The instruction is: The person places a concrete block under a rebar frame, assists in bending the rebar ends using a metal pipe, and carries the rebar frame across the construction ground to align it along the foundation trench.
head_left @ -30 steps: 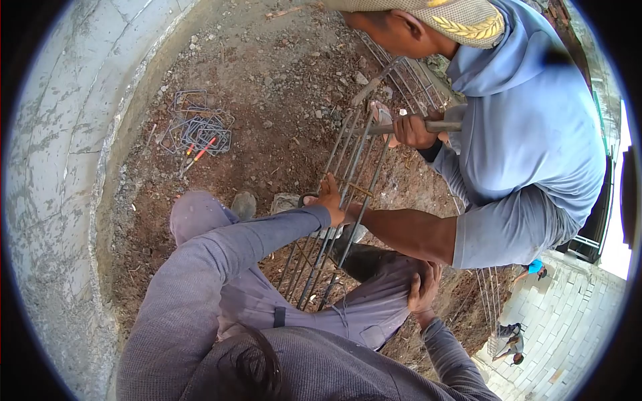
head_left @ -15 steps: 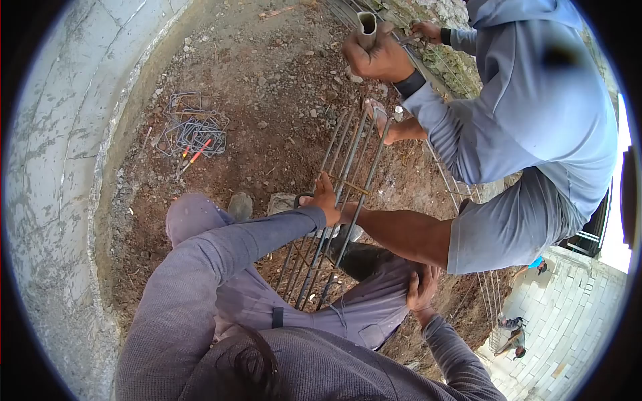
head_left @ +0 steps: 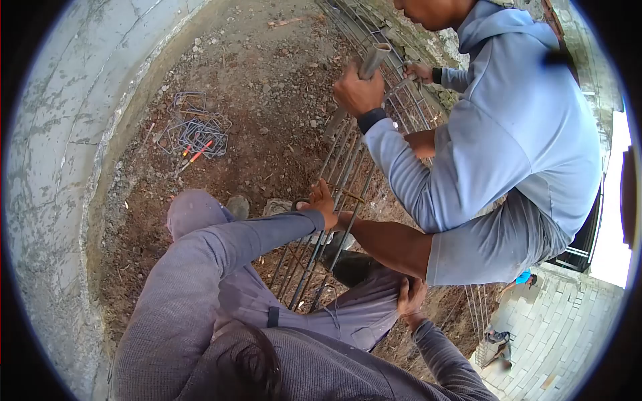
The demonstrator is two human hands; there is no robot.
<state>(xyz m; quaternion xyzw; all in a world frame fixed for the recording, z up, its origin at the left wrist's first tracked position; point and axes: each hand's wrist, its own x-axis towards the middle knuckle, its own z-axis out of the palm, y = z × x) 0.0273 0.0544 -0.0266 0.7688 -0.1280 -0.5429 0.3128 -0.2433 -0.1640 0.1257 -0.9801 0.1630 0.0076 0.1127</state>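
My left hand [head_left: 324, 206] rests on the near-left side of a long rebar cage [head_left: 344, 177], fingers stretched out over the bars. The cage runs from between my legs toward the co-worker. My right hand [head_left: 412, 299] lies on my right knee, fingers apart, holding nothing. Across the cage, a co-worker [head_left: 495, 127] in a light blue hooded top grips a pipe [head_left: 374, 60] in one hand. The co-worker's other hand [head_left: 418, 72] is at a thin bar. The co-worker's bare lower leg passes close beside my left hand.
Bent wire stirrups [head_left: 194, 137] lie on the dirt at left, with red-handled pliers [head_left: 195, 152] on them. A curved concrete wall [head_left: 60, 167] borders the left. More rebar [head_left: 408, 103] lies behind the co-worker's hands. Another person [head_left: 525, 277] is far off at lower right.
The co-worker's torso and head have shifted, and the hand with the pipe has come down toward the cage's far end. The cage has tilted slightly. Both my hands stay in nearly the same places.
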